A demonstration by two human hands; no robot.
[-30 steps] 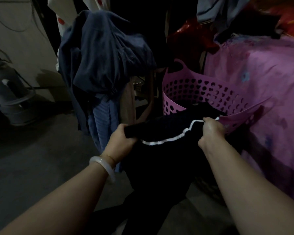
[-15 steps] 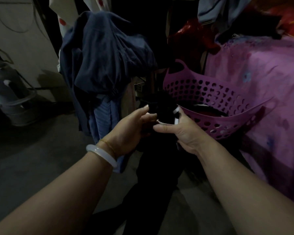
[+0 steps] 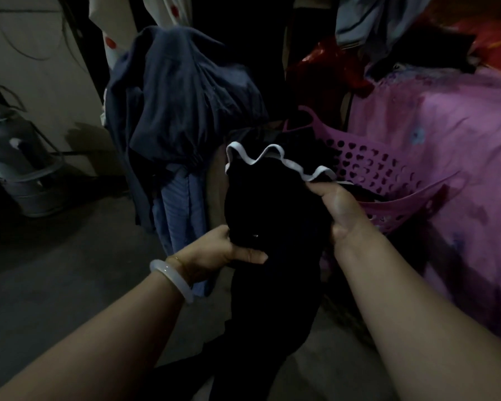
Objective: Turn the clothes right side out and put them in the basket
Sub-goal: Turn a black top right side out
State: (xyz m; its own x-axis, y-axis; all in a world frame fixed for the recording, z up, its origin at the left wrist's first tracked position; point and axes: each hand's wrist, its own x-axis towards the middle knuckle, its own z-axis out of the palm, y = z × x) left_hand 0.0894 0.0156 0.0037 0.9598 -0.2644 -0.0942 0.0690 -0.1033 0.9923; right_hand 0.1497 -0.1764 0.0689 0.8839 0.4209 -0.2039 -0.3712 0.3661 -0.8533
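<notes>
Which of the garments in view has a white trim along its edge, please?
The black garment gripped by both hands: a wavy white band edges its top. The dark blue clothes hanging behind it show no such trim.

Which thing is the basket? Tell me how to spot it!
Look at the big pink bed cover on the right side. Leaning against its left edge, just beyond the right hand, is the basket. It is the only hard plastic thing among all the soft cloth: purple-pink, with rows of little holes in its wall.
</notes>
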